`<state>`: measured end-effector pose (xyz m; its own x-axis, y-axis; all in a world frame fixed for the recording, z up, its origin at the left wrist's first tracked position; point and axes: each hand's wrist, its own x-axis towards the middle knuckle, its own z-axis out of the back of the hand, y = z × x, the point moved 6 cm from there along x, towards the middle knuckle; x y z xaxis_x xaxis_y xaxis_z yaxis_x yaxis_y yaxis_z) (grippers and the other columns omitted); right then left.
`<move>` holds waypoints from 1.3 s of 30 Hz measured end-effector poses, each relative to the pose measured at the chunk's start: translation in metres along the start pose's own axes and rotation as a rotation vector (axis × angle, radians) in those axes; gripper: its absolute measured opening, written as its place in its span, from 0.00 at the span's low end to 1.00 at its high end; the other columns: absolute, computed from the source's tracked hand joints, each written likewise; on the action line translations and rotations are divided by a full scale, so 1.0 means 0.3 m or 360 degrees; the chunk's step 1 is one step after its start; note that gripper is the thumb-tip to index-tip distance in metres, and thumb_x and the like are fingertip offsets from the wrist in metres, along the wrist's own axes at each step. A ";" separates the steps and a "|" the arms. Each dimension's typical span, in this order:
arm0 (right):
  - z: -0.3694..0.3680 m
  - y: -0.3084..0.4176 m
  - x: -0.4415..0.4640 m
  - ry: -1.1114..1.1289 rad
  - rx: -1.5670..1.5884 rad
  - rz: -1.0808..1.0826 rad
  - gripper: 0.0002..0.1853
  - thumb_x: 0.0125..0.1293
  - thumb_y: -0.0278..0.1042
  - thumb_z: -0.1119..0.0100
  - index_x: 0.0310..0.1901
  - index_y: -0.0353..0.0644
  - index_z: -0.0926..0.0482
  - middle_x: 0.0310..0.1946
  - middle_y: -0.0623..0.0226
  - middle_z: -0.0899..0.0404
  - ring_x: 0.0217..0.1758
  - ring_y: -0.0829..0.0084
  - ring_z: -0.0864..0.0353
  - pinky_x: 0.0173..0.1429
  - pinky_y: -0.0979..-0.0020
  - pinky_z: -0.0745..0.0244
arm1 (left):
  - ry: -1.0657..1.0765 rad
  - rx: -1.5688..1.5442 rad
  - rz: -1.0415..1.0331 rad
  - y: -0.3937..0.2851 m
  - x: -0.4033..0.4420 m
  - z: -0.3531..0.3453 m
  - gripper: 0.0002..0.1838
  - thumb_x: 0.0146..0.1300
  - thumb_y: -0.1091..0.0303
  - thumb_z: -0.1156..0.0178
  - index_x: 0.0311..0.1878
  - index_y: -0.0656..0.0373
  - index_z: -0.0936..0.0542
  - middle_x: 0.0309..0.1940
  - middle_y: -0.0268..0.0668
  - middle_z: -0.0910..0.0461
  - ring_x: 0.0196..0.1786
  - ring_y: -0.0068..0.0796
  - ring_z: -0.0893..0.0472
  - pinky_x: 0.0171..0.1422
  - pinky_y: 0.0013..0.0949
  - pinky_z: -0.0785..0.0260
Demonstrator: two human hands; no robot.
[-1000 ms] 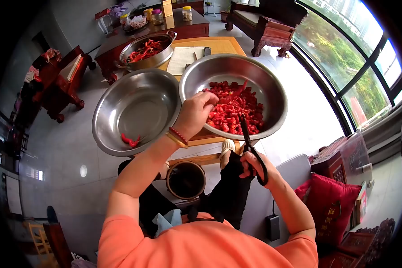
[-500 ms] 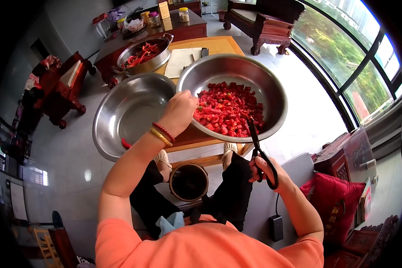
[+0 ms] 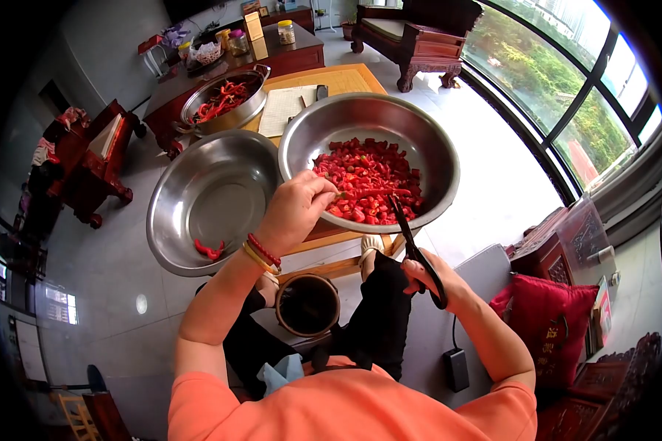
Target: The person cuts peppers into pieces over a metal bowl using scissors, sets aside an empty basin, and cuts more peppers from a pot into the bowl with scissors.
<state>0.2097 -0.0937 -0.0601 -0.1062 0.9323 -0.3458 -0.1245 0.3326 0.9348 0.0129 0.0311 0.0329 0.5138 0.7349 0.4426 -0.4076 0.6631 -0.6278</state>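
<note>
Left hand (image 3: 298, 209): fingertips pinched on the stem end of a long red pepper (image 3: 375, 193); the pepper lies roughly level above the near part of the right bowl. Red bracelet and yellow bangle at the wrist.

Right hand (image 3: 432, 278): wrapped around the handles of black scissors (image 3: 407, 234); blades point up and away, tips at the pepper's free end. Whether the blades touch it cannot be told.

Right bowl (image 3: 440, 158): wide, steel, on the wooden bench (image 3: 346, 77); contains a heap of chopped red peppers (image 3: 368, 167), gathered toward the near side.

Left bowl (image 3: 232, 209): steel, beside the right bowl, reaching out past the bench's left edge; a small quantity of red pepper (image 3: 210, 251) near its front wall, otherwise bare metal.

Pot (image 3: 244, 114): steel, two-handled, behind the left bowl; filled with long red peppers (image 3: 221, 101).

Notebook (image 3: 282, 112): open page, on the bench between pot and right bowl; a small dark item at its far right corner, too small to identify.

Bucket (image 3: 307, 305): round, brown rim, dark interior, on the floor between the person's feet.

Cushion (image 3: 548, 331): red with gold lettering, at the person's right.
</note>
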 end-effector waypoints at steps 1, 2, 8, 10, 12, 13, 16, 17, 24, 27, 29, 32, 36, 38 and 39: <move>0.000 0.003 0.002 -0.0006 0.0015 0.0000 0.25 0.61 0.57 0.46 0.34 0.36 0.31 0.22 0.69 0.34 0.25 0.80 0.32 0.35 0.73 0.24 | 0.0020 -0.0004 -0.0008 -0.003 -0.006 -0.003 0.05 0.58 0.73 0.42 0.35 0.63 0.21 0.29 0.39 0.25 0.31 0.34 0.24 0.37 0.31 0.32; -0.002 0.006 0.003 -0.0011 0.0029 0.0001 0.25 0.61 0.57 0.46 0.33 0.36 0.31 0.22 0.69 0.34 0.26 0.80 0.32 0.35 0.73 0.24 | 0.0039 -0.0007 -0.0015 -0.007 -0.013 -0.007 0.05 0.58 0.73 0.42 0.35 0.63 0.21 0.29 0.39 0.25 0.31 0.34 0.24 0.37 0.31 0.33; -0.018 0.021 -0.005 0.0020 0.0232 -0.0008 0.20 0.66 0.52 0.51 0.31 0.39 0.32 0.19 0.71 0.36 0.19 0.80 0.34 0.30 0.72 0.24 | 0.0028 -0.0019 -0.0068 -0.003 -0.026 -0.011 0.05 0.58 0.72 0.42 0.35 0.63 0.21 0.28 0.40 0.26 0.30 0.34 0.25 0.37 0.31 0.33; -0.007 -0.002 0.001 -0.0014 0.0245 -0.0081 0.20 0.66 0.52 0.52 0.31 0.39 0.32 0.19 0.72 0.36 0.17 0.81 0.35 0.28 0.72 0.24 | 0.0032 -0.0016 -0.0017 0.000 -0.026 -0.016 0.05 0.58 0.72 0.42 0.35 0.63 0.21 0.28 0.40 0.26 0.31 0.34 0.24 0.37 0.31 0.33; -0.001 -0.024 0.006 -0.0040 0.0275 -0.0169 0.21 0.66 0.52 0.53 0.32 0.38 0.31 0.19 0.72 0.36 0.17 0.81 0.35 0.29 0.72 0.23 | 0.0035 -0.0019 0.0051 0.008 -0.025 -0.023 0.05 0.58 0.72 0.42 0.35 0.63 0.21 0.29 0.40 0.25 0.31 0.34 0.24 0.37 0.31 0.33; 0.001 -0.034 0.007 -0.0049 0.0297 -0.0220 0.21 0.66 0.52 0.53 0.33 0.38 0.31 0.19 0.72 0.36 0.18 0.80 0.35 0.30 0.72 0.23 | -0.0022 -0.0024 0.0039 0.016 -0.024 -0.020 0.05 0.58 0.72 0.42 0.35 0.63 0.21 0.29 0.40 0.25 0.31 0.34 0.24 0.37 0.31 0.32; -0.014 -0.031 -0.002 0.0029 0.0255 -0.0146 0.22 0.66 0.53 0.53 0.36 0.37 0.30 0.22 0.72 0.34 0.22 0.80 0.32 0.35 0.72 0.23 | -0.0135 -0.0021 0.0006 0.030 -0.024 -0.019 0.05 0.58 0.73 0.42 0.35 0.63 0.21 0.30 0.40 0.25 0.32 0.34 0.23 0.38 0.31 0.32; -0.021 -0.025 -0.007 0.0071 0.0224 -0.0087 0.23 0.66 0.54 0.54 0.38 0.36 0.30 0.23 0.72 0.34 0.23 0.79 0.31 0.37 0.72 0.23 | -0.0133 -0.0008 -0.0005 0.023 -0.027 -0.023 0.05 0.57 0.73 0.42 0.35 0.63 0.21 0.30 0.40 0.25 0.32 0.34 0.23 0.37 0.31 0.32; -0.033 0.009 0.002 0.0055 0.0175 -0.0021 0.24 0.67 0.55 0.56 0.37 0.36 0.29 0.22 0.70 0.34 0.24 0.80 0.30 0.35 0.73 0.23 | -0.0025 -0.0120 -0.0131 -0.027 -0.037 -0.070 0.05 0.58 0.74 0.42 0.36 0.63 0.21 0.29 0.39 0.26 0.30 0.33 0.24 0.36 0.31 0.32; -0.030 -0.004 -0.005 0.0036 0.0241 -0.0123 0.23 0.67 0.54 0.56 0.34 0.37 0.30 0.21 0.71 0.34 0.22 0.79 0.31 0.31 0.73 0.23 | -0.0022 -0.0087 -0.0077 -0.021 -0.033 -0.068 0.05 0.58 0.73 0.42 0.36 0.63 0.21 0.29 0.40 0.26 0.31 0.34 0.24 0.36 0.31 0.32; -0.024 -0.023 -0.009 0.0011 0.0295 -0.0218 0.23 0.67 0.53 0.56 0.34 0.37 0.30 0.21 0.70 0.34 0.23 0.79 0.31 0.32 0.73 0.23 | -0.0045 -0.0068 -0.0051 -0.010 -0.030 -0.072 0.05 0.58 0.73 0.43 0.36 0.63 0.21 0.29 0.40 0.25 0.31 0.34 0.24 0.36 0.31 0.32; -0.022 -0.039 -0.005 0.0007 0.0309 -0.0242 0.22 0.67 0.52 0.57 0.36 0.36 0.29 0.23 0.69 0.33 0.26 0.79 0.31 0.36 0.72 0.23 | -0.0097 -0.0057 -0.0054 0.011 -0.026 -0.080 0.05 0.58 0.74 0.43 0.36 0.63 0.21 0.29 0.40 0.25 0.32 0.35 0.24 0.37 0.31 0.32; -0.040 -0.027 -0.012 0.0101 0.0115 -0.0082 0.22 0.67 0.51 0.55 0.40 0.35 0.29 0.25 0.68 0.32 0.29 0.79 0.32 0.41 0.72 0.23 | -0.0038 -0.0139 -0.0057 0.008 -0.029 -0.103 0.05 0.58 0.74 0.42 0.36 0.64 0.21 0.30 0.41 0.25 0.33 0.35 0.24 0.38 0.32 0.32; -0.041 -0.029 -0.003 0.0141 0.0107 -0.0034 0.23 0.66 0.52 0.52 0.41 0.35 0.30 0.25 0.68 0.33 0.29 0.79 0.33 0.41 0.73 0.24 | 0.0020 -0.0189 -0.0081 -0.007 -0.029 -0.117 0.05 0.57 0.74 0.42 0.36 0.64 0.21 0.30 0.41 0.25 0.33 0.35 0.24 0.39 0.32 0.32; -0.041 -0.025 -0.002 0.0124 0.0119 -0.0030 0.23 0.65 0.54 0.51 0.39 0.36 0.30 0.25 0.69 0.33 0.28 0.80 0.33 0.39 0.73 0.25 | 0.0043 -0.0198 -0.0104 -0.018 -0.028 -0.117 0.05 0.57 0.75 0.42 0.36 0.64 0.21 0.30 0.40 0.25 0.34 0.35 0.24 0.39 0.32 0.32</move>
<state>0.1987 -0.0984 -0.0679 -0.1812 0.9128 -0.3660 -0.0537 0.3625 0.9305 0.0373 0.0165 0.0100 0.5572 0.6854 0.4687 -0.2766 0.6855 -0.6735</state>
